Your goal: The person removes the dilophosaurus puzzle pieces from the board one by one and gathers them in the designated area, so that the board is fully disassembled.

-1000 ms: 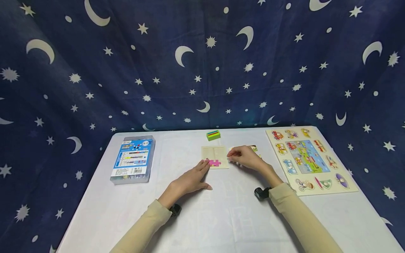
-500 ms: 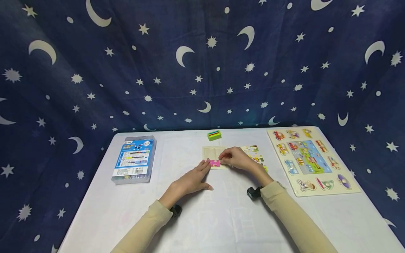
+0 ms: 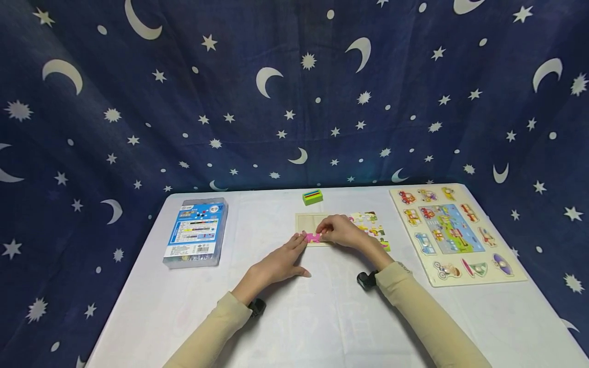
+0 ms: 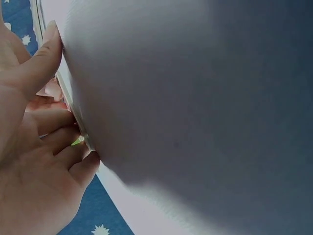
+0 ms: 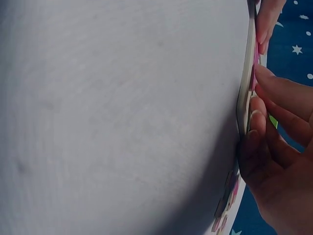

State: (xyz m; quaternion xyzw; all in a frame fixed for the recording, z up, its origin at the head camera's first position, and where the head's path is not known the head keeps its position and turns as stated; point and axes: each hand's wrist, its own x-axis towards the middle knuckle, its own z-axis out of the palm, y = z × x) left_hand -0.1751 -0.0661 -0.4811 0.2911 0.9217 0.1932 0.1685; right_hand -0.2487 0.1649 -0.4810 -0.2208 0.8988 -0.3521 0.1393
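A small wooden puzzle tray (image 3: 301, 215) lies mid-table, with pink jigsaw pieces (image 3: 313, 237) along its near side. My left hand (image 3: 280, 259) rests at the tray's near-left corner, fingers extended over the pink pieces and thumb out to the side. In the left wrist view, the fingertips of that hand (image 4: 44, 147) meet the tray's edge. My right hand (image 3: 342, 231) is over the tray's right part, thumb and fingertips pinching a puzzle piece at the end of the pink row. The fingers mostly hide that piece. In the right wrist view, the right hand (image 5: 279, 132) curls beside the tray's rim (image 5: 247, 73).
Loose jigsaw pieces (image 3: 371, 230) lie right of the tray, partly behind the right hand. Farther right is a large wooden vehicle puzzle board (image 3: 416, 263). A green block with coloured stripes (image 3: 312, 197) stands behind the tray. A clear plastic case (image 3: 195, 232) with a blue label lies left.
My right hand has moved left from beside the tray to over the pink row, uncovering more loose pieces. The left hand stays in place.
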